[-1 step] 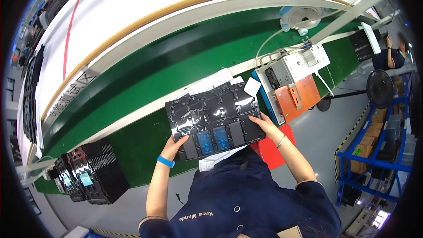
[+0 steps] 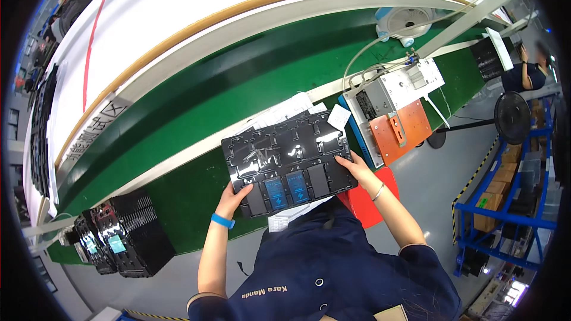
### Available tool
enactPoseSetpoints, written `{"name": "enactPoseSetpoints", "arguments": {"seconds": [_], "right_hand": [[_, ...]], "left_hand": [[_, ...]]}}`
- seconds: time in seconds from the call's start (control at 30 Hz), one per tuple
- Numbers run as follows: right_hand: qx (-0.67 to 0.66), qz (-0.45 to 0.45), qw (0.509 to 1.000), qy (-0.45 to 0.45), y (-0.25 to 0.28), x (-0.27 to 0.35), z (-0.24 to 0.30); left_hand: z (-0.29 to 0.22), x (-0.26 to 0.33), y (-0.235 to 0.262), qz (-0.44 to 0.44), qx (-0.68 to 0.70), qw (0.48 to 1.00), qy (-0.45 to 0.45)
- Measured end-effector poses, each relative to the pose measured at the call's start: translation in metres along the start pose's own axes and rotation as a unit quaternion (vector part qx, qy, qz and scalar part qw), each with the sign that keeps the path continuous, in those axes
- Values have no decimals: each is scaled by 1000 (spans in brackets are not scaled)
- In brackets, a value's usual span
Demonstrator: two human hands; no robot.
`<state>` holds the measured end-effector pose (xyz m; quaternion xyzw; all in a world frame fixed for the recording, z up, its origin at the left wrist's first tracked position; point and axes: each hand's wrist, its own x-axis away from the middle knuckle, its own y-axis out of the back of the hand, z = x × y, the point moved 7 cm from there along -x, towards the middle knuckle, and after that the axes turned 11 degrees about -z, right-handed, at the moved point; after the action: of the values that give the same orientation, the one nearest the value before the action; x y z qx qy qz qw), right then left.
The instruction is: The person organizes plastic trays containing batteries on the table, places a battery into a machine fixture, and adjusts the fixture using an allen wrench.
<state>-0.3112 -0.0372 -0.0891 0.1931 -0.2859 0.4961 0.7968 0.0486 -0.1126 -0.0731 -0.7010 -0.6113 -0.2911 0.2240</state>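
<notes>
A black moulded plastic tray (image 2: 300, 137) with shaped pockets is held in front of my body, slightly tilted. My left hand (image 2: 230, 201) grips its near left corner, thumb on top. My right hand (image 2: 357, 169) clasps the right edge, with the thumb over the rim. Along the tray's near row lie flat rectangular blocks. The middle two have blue faces (image 2: 296, 186); the outer ones are plain dark grey (image 2: 319, 181). Shiny glare covers parts of the far pockets. Fingers beneath the tray are hidden. A small white paper slip (image 2: 339, 117) rests at its far right corner.
Right of the tray stands a bench fixture with an orange plate (image 2: 401, 131). Papers (image 2: 279, 112) lie beyond the tray, and a red stool (image 2: 388, 193) is near my right arm. Stacked black trays (image 2: 140, 232) stand at left. A blue shelf rack (image 2: 505, 217) holds boxes; another person (image 2: 526, 76) is far right.
</notes>
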Motion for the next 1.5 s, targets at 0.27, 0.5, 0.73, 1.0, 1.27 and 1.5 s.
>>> {"name": "enactPoseSetpoints", "arguments": {"seconds": [0.27, 0.5, 0.73, 1.0, 1.27, 1.5], "right_hand": [[1, -114, 984, 138, 1, 32, 27], [50, -105, 968, 221, -21, 77, 60], [112, 160, 949, 249, -156, 132, 57], [129, 324, 903, 250, -214, 164, 27], [164, 307, 913, 214, -182, 159, 32], [172, 119, 932, 295, -111, 134, 71]], "left_hand": [[-32, 34, 15, -185, -182, 931, -256], [-24, 78, 46, -182, -42, 968, -167], [29, 139, 180, -317, 63, 941, -100], [63, 177, 246, -384, 73, 919, -58], [58, 159, 218, -367, 73, 926, -52], [4, 118, 141, -292, 44, 950, -101]]}}
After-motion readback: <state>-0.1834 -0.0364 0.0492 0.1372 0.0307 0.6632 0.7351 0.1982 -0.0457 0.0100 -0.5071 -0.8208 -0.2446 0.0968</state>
